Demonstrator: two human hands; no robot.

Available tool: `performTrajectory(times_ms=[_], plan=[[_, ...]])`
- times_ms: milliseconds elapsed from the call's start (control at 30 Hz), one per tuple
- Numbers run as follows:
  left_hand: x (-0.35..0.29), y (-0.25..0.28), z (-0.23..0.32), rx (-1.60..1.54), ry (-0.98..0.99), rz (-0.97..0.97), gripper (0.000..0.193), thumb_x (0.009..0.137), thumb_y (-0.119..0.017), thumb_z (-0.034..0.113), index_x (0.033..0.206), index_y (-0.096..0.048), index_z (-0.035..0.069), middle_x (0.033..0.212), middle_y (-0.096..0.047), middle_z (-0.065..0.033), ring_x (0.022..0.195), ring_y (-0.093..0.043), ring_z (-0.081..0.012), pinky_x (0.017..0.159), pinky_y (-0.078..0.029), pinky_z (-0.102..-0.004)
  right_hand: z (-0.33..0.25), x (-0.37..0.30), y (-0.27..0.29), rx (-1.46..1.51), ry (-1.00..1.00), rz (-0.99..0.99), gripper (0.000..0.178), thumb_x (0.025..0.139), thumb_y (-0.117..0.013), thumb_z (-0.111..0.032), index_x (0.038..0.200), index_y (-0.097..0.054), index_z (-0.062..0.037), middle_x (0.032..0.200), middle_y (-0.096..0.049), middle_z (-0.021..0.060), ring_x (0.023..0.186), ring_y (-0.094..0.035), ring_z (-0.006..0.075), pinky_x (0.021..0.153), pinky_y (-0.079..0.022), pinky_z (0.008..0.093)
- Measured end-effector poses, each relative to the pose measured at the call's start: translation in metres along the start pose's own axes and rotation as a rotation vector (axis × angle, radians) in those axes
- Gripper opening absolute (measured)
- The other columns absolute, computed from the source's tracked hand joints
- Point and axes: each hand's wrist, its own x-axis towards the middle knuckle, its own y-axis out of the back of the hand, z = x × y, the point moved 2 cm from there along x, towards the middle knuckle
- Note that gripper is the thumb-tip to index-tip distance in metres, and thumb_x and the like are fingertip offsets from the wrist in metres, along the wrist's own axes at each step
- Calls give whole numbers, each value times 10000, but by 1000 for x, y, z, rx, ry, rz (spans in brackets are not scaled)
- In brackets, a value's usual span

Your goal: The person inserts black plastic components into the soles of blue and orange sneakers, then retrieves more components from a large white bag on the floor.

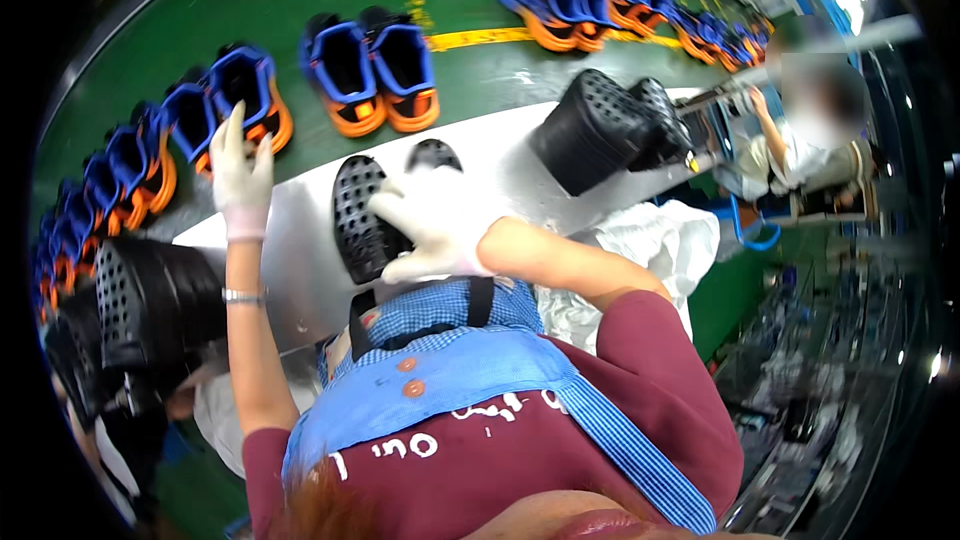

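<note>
My left hand (243,180), in a white glove, reaches to a blue and orange shoe (245,90) on the green belt. Its fingers are apart over the shoe's near side; I cannot tell whether they touch it. In front of my body lies a black shoe-shaped piece full of holes (357,210) on the metal ledge. Over its right side is my gloved right hand (445,225), slightly blurred, thumb and fingers spread. A second perforated black piece (433,154) shows only its far end behind that hand.
Pairs of blue and orange shoes (400,70) line the green belt (470,90). Stacked black perforated pieces stand on the metal ledge (290,250) at left (150,290) and right (595,130). White bags (650,250) hang at the ledge. Another person (800,150) sits at far right.
</note>
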Motion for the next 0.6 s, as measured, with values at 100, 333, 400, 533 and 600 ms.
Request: performTrajectory(times_ms=[100,333,400,533,600], plan=[[-14,-3,25,-27,35,-47,453,878,-658,52,1321,-564,74,1167,-565,-82,733,-540,-122,729,-503,-263,11,-9,-23,0,17,22,464,690,-733,-391,941,-587,-28,997,-584,170,950,-600,337,809,-506,424],[-18,4,57,-621,470,-319,365,982,-560,216,1264,-599,-13,1089,-640,-72,844,-613,-112,761,-517,-256,17,-20,3,279,49,195,554,654,-751,-377,1026,-602,5,996,-593,184,991,-580,346,858,-499,401],[-18,12,76,-968,537,-415,524,1022,-457,378,1362,-495,-20,1204,-615,-114,996,-617,-161,890,-507,-304,6,-23,23,411,82,258,573,647,-781,-318,1084,-581,-6,1058,-578,175,1002,-572,334,888,-488,400],[-15,31,130,-1679,759,-643,545,1012,-407,357,1423,-403,-1,1221,-593,-139,1083,-607,-223,965,-491,-361,5,-14,28,467,282,384,660,689,-780,-272,1231,-526,6,1210,-545,197,1128,-536,353,962,-463,412],[-11,30,131,-1726,692,-590,528,970,-437,267,1428,-386,8,1184,-594,-142,1051,-611,-224,949,-497,-360,2,-6,27,497,289,359,682,722,-761,-244,1293,-496,18,1304,-517,221,1202,-510,373,1000,-443,413]])
